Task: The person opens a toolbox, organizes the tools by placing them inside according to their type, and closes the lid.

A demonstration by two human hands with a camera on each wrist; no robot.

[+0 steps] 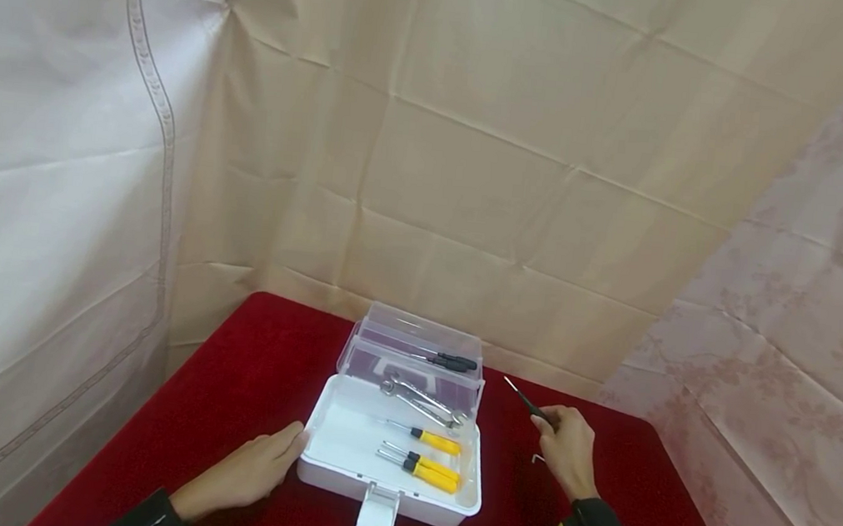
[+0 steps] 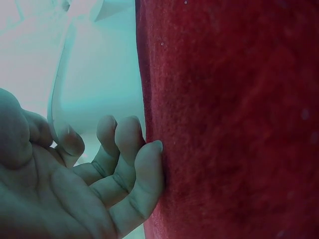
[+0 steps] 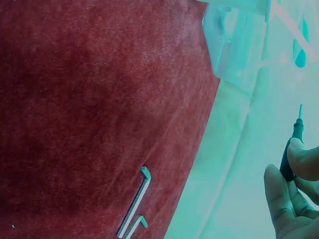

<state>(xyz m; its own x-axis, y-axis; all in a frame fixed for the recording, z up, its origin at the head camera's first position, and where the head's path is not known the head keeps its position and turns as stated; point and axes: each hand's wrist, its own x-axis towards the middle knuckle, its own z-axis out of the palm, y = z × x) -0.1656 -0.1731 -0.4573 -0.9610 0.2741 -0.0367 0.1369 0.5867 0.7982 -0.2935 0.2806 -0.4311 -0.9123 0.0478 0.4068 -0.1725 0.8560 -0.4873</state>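
An open white toolbox stands on the table, its clear lid folded back. My left hand holds the box at its left edge; in the left wrist view the bent fingers lie against the white side wall. To the right of the box, my right hand pinches a small black-handled screwdriver above the cloth, its tip pointing up and away. Inside the box are several yellow-handled screwdrivers and silver wrenches. Black-handled screwdrivers lie in the lid.
Hex keys lie on the red cloth below my right hand. A white latch hangs down from the box front. Beige sheeting rises behind the table, with pale sheets at both sides.
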